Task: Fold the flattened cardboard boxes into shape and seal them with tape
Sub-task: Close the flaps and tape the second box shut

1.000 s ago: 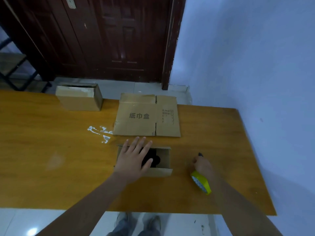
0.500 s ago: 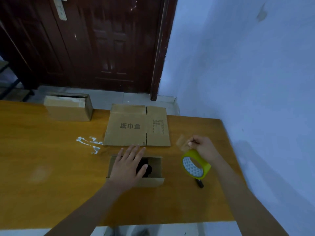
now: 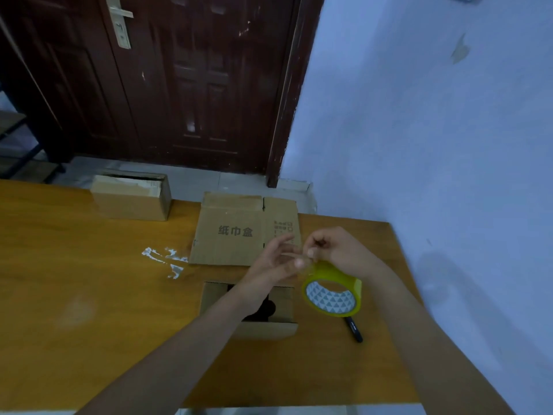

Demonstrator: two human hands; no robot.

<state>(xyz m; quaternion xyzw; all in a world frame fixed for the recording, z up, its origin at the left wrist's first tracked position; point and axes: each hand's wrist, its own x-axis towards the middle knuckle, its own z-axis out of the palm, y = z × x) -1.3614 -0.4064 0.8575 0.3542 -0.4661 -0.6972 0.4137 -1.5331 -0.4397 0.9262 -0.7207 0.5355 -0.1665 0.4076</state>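
Two hands meet above the table (image 3: 89,295), between the flat box (image 3: 236,232) and the folded box (image 3: 281,313). My right hand (image 3: 338,250) pinches the free end of the tape at the top of the roll (image 3: 332,292), thumb and forefinger pressed together; the roll hangs below that hand, clear of the table. My left hand (image 3: 278,259) sits just beside it with fingers loosely spread and the thumb at the tape end; I cannot tell whether it grips the strip. The folded box stands under my left forearm, top open, a dark item inside. The flat box lies beyond it, printed side up. A pen (image 3: 353,327) lies right of the folded box. A third box (image 3: 131,199) stands at the far left edge.
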